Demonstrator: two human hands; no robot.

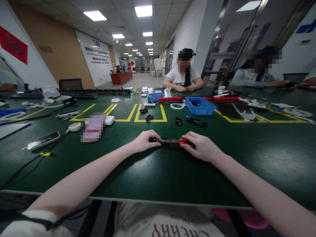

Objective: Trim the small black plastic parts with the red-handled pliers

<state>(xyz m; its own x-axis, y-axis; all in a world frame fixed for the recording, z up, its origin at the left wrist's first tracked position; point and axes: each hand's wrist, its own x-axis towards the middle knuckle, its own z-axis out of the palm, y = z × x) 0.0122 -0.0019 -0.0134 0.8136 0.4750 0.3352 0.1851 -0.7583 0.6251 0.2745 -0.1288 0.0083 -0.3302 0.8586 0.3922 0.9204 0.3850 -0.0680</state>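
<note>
My left hand pinches a small black part just above the green table. From the other side, my right hand is closed around the red handles of a pair of pliers. The metal jaws point left and meet the black part at my left fingertips. How firmly the jaws grip it I cannot tell. Beyond my hands lie more small black parts: a pair of clusters, one of them a dark bundle, a short piece and a longer strip.
A blue bin and a roll of white tape stand beyond my hands. On the left are a phone, a white case, a power bank and a black cable. A person sits opposite.
</note>
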